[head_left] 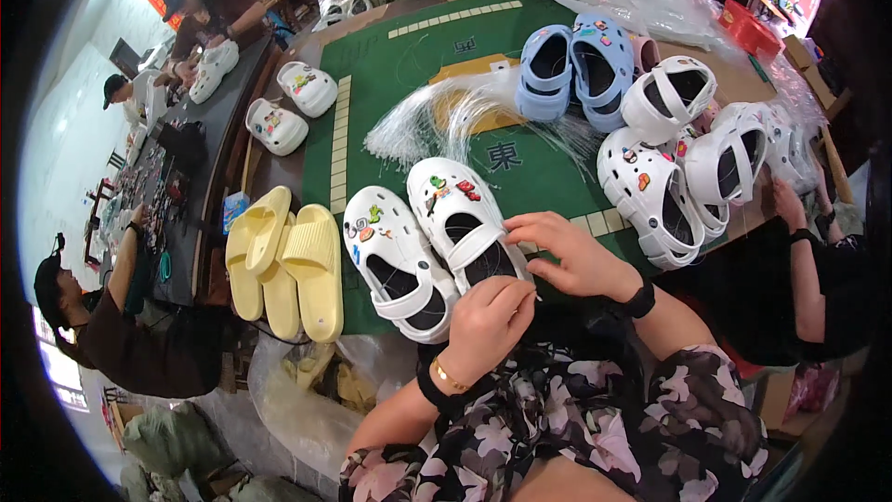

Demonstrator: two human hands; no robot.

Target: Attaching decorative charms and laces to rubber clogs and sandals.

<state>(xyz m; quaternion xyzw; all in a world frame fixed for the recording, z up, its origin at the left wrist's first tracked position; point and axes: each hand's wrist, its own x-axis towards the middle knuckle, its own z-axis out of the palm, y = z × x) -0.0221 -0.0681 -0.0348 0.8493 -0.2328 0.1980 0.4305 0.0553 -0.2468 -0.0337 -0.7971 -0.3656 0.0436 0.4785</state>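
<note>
Green tabletop mat (367, 112) is spread under the work, with pale tile-like bands along its sides. Over its near part, the thumb and forefinger of the left hand (488, 321) are pinched together by the heel of a white charm-dotted clog (451, 200); whatever may be held between them is too fine to be told. The right hand (583, 256) is held half open, fingers curved and parted, with its fingertips at the clog's right side. From this pose, fine handwork at the heel strap or shoe opening seems to be in hand; for the next move, a steadied shoe and a small, exact pull would be called for. Its mate (376, 242) is set just beside it on the left, both toes being pointed away from the person.

Beyond the toes, a sheaf of clear plastic strands (446, 112) is fanned over the mat. Leftward, movement is hemmed in by pale yellow slides (316, 251); rightward, a patch of bare mat is bounded by clustered white clogs (641, 186), with blue clogs (546, 74) placed farther off. More open mat is offered toward the far left, short of another white pair (311, 93). Little margin is afforded at the near edge, close to the heels.
</note>
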